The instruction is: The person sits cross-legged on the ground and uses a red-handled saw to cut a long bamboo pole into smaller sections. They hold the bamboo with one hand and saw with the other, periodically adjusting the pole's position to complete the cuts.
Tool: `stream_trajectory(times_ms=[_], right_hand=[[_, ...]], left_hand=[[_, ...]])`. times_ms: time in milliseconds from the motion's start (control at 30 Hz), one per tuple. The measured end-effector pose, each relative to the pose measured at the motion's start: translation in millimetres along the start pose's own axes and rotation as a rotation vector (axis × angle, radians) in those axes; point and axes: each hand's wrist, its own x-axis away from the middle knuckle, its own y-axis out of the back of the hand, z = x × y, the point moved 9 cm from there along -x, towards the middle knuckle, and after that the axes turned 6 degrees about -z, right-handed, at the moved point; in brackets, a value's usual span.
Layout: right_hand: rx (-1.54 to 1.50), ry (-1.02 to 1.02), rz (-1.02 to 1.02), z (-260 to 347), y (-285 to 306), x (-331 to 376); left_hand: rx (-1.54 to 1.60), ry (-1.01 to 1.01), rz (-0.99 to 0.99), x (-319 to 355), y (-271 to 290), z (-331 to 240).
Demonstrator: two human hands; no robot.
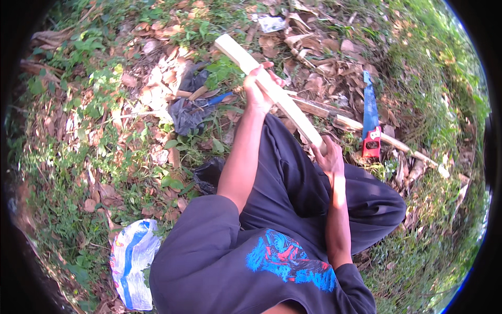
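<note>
A long, pale, squared piece of wood [285,102] slants across in front of me, its far end up to the left and its near end at my right hand. My left hand [257,86] is closed around it about a third of the way from the far end, fingertips showing past its edge. At the near end my right hand [330,157] grips the wood, the thumb side toward it. The wood is held over my crossed legs, above the ground.
A handsaw [370,112] with blue blade and red handle lies at right. Sticks [314,107] lie beyond my knees. At left are a black plastic bag [185,116], a blue-handled tool [219,99] and a white-and-blue plastic sack [135,264]. Dry leaves and grass cover the ground.
</note>
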Motion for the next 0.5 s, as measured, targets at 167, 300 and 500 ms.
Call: stream_trajectory(times_ms=[167, 300, 500], right_hand=[[-0.036, 0.106, 0.010, 22, 13, 2], [0.146, 0.138, -0.080, 18, 27, 3], [0.177, 0.113, -0.137, -6, 41, 5]], left_hand=[[-0.001, 0.089, 0.046, 9, -13, 11], [-0.140, 0.107, -0.195, 0, 19, 13], [-0.385, 0.164, -0.382, 0, 46, 22]])
